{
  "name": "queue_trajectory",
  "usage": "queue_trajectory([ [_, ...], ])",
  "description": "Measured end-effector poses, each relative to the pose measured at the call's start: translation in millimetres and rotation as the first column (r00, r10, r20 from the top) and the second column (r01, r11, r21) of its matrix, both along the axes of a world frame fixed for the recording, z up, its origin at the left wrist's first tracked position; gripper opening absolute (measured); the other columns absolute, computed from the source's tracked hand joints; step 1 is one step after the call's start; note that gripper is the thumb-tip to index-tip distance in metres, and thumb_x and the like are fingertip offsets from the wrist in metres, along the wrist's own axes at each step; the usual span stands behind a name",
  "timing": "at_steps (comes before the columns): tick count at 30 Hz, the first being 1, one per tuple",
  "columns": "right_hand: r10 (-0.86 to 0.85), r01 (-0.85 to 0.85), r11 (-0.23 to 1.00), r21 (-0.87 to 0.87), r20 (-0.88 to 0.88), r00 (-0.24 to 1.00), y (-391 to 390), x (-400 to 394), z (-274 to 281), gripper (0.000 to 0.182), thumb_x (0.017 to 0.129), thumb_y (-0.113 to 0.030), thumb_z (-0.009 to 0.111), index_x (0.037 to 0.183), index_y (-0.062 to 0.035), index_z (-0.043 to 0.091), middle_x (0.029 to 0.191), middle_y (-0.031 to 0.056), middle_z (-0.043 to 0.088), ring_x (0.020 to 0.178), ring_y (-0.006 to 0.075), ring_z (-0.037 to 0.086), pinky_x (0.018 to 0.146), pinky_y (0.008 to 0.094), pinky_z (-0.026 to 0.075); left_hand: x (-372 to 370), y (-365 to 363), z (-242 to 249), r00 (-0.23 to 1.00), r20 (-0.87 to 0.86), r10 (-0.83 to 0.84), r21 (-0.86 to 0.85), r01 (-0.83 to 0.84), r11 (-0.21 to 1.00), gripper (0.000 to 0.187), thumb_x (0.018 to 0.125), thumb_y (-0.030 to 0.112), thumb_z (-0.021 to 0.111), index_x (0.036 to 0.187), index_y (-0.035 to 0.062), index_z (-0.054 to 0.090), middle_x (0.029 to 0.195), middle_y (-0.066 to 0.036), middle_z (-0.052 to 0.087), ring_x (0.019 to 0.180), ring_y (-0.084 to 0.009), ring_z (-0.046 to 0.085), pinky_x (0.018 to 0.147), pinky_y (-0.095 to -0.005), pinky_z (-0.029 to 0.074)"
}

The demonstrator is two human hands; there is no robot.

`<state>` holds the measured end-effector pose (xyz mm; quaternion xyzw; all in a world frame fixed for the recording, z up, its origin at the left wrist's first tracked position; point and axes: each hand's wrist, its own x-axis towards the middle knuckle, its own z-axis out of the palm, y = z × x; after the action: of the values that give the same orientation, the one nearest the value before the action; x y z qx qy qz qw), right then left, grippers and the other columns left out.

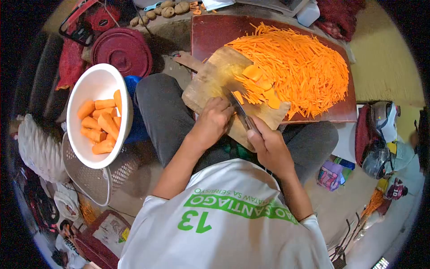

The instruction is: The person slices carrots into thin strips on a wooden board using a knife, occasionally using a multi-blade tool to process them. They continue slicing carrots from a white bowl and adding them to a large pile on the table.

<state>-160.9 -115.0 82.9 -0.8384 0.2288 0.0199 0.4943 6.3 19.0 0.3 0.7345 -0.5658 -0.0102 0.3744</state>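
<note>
My right hand (271, 145) is wrapped round the handle of a knife (244, 113), its blade pointing away from me over a wooden cutting board (204, 87). Close beside the blade, my left hand (211, 120) presses curled fingers down on the board. A speck of orange shows by these fingers, but what they hold is hidden. Beyond the blade lie flat carrot slices (253, 73) and cut strips. A large heap of carrot strips (304, 71) spreads from the board over a dark red tabletop (210, 32).
To my left, a white basin (71, 112) holds several peeled carrot pieces (107, 123), above a mesh basket (80, 170). Behind it is a maroon round lid (121, 51). Potatoes (168, 11) lie at the back. Bags and a purple pouch (330, 174) are at the right.
</note>
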Motion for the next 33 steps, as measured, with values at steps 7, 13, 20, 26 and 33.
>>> queue_trajectory([
  [7, 0.016, -0.022, 0.998, -0.06, -0.103, 0.995, -3.6, 24.4, -6.4, 0.043, 0.11, -0.027, 0.055, 0.149, -0.0085, 0.056, 0.106, 0.0361, 0.071, 0.103, 0.0557, 0.07, 0.089, 0.0589, 0.055, -0.4, -3.3, -1.0, 0.999, 0.05, 0.018, -0.022, -0.017, 1.0, 0.018, 0.076, -0.001, 0.072, 0.093, -0.0019, 0.072, 0.097, -0.016, 0.067, 0.097, -0.0363, 0.064, 0.091, -0.0464, 0.051],
  [13, -0.021, 0.022, 1.0, -0.018, 0.079, 0.997, 1.7, -6.7, -14.9, 0.038, 0.109, -0.018, 0.056, 0.143, -0.0018, 0.06, 0.084, 0.0197, 0.065, 0.077, 0.0242, 0.067, 0.077, 0.0387, 0.055, -2.2, -1.1, -6.5, 0.999, 0.028, 0.03, -0.007, -0.03, 1.0, 0.017, 0.076, 0.001, 0.071, 0.093, -0.0018, 0.072, 0.098, -0.017, 0.068, 0.098, -0.0371, 0.064, 0.092, -0.0471, 0.051],
  [20, -0.031, 0.03, 1.0, -0.01, -0.067, 0.997, -2.7, 23.4, -4.2, 0.036, 0.11, -0.017, 0.057, 0.141, 0.0011, 0.061, 0.084, 0.015, 0.062, 0.077, 0.0184, 0.062, 0.078, 0.0352, 0.053, -1.5, -3.4, -4.7, 0.998, 0.052, 0.029, -0.042, -0.027, 0.999, 0.014, 0.08, 0.002, 0.071, 0.093, -0.0016, 0.072, 0.096, -0.017, 0.067, 0.098, -0.0366, 0.064, 0.091, -0.0476, 0.05],
  [26, -0.035, 0.034, 0.999, 0.029, 0.031, 0.999, 2.3, -3.6, -13.3, 0.042, 0.109, -0.026, 0.053, 0.145, -0.0048, 0.057, 0.1, 0.0359, 0.071, 0.099, 0.0529, 0.073, 0.087, 0.0549, 0.055, -1.6, -1.9, -8.4, 0.999, 0.04, 0.025, -0.027, -0.023, 0.999, 0.013, 0.083, 0.003, 0.071, 0.095, -0.0021, 0.072, 0.097, -0.017, 0.067, 0.098, -0.0372, 0.063, 0.091, -0.048, 0.05],
  [33, -0.069, 0.079, 0.991, 0.105, -0.094, 0.993, -0.1, 18.3, 6.3, 0.041, 0.11, -0.027, 0.053, 0.143, -0.0035, 0.059, 0.102, 0.0345, 0.072, 0.103, 0.0536, 0.073, 0.088, 0.054, 0.055, -3.7, -1.5, -9.3, 0.999, 0.023, 0.03, 0.007, -0.031, 1.0, 0.012, 0.083, 0.003, 0.069, 0.095, -0.0021, 0.071, 0.099, -0.018, 0.067, 0.1, -0.0381, 0.062, 0.092, -0.0493, 0.05],
])
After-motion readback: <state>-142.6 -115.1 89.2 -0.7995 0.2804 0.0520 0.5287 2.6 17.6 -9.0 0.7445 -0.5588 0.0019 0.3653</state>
